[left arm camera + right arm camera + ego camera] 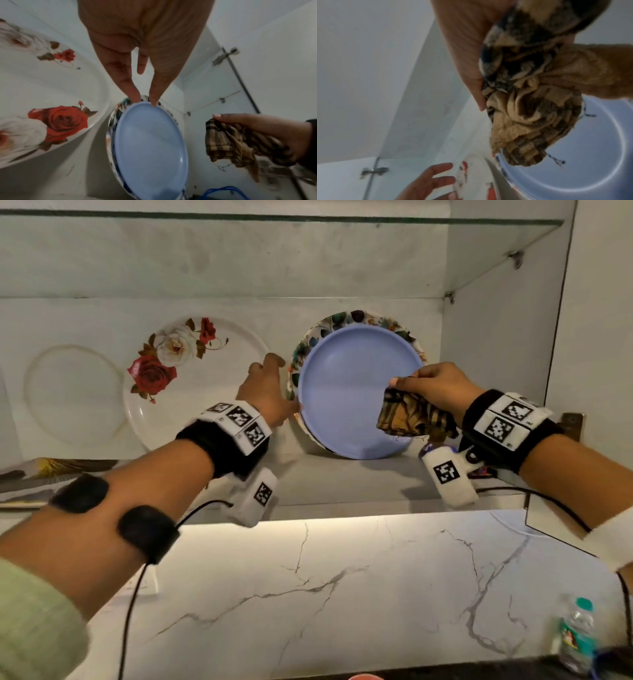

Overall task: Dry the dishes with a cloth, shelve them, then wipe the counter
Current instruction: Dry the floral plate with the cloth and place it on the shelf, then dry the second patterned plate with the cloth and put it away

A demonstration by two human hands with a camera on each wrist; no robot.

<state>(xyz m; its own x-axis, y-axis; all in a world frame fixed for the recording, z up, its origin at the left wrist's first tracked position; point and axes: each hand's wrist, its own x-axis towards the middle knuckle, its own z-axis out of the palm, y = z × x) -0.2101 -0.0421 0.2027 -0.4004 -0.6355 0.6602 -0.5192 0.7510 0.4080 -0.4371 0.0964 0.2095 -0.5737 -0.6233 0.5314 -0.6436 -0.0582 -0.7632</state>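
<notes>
A light blue plate [356, 392] leans upright on the shelf against a floral-rimmed plate [363, 318]. My left hand [267, 385] is at the blue plate's left edge. In the left wrist view its straight fingertips [154, 103] touch the rim of the blue plate [150, 148] without gripping it. My right hand [435, 388] is in front of the plate's right side and holds a bunched brown checked cloth [411, 416], which hangs below the fingers. The right wrist view shows the cloth [530, 108] clamped between thumb and fingers above the blue plate [573, 169].
A white plate with roses [191, 378] and a pale translucent plate [72, 392] lean on the shelf to the left. A glass shelf [274, 220] runs overhead. Below is a marble counter [342, 594] with a small water bottle [575, 642] at the right front.
</notes>
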